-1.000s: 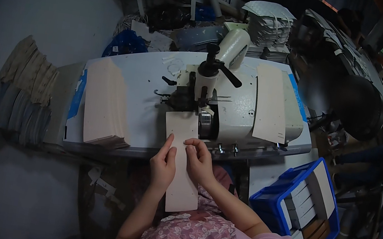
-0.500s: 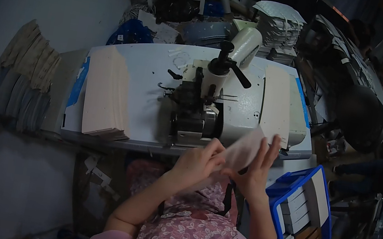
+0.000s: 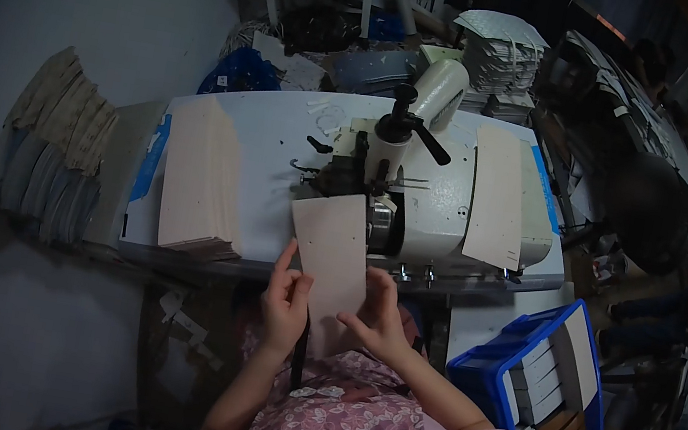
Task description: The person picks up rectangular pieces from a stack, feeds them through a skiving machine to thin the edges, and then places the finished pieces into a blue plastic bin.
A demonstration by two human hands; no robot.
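A long pale pink-beige sheet (image 3: 331, 254) is held between my two hands, its far end overlapping the front of the white bench machine (image 3: 433, 193) with its black lever. My left hand (image 3: 286, 305) grips the left edge, thumb bent in and index finger stretched along the side. On the opposite edge my right hand (image 3: 380, 315) has its thumb over the sheet's face and the fingers curled at its side. A tall stack of similar sheets (image 3: 201, 179) stands left of the machine. Another such sheet (image 3: 498, 199) lies on the machine's right part.
To the right, below table height, a blue crate (image 3: 509, 367) holds white and brown pieces. Folded grey and tan bundles (image 3: 57, 152) are piled at the left wall. Behind the table are a blue bag (image 3: 240, 73) and a tied stack of pale sheets (image 3: 500, 51).
The sheet has swung from a slant at the right to nearly upright in front of the machine, its broad face now showing. Both hands have moved left with it, to opposite edges.
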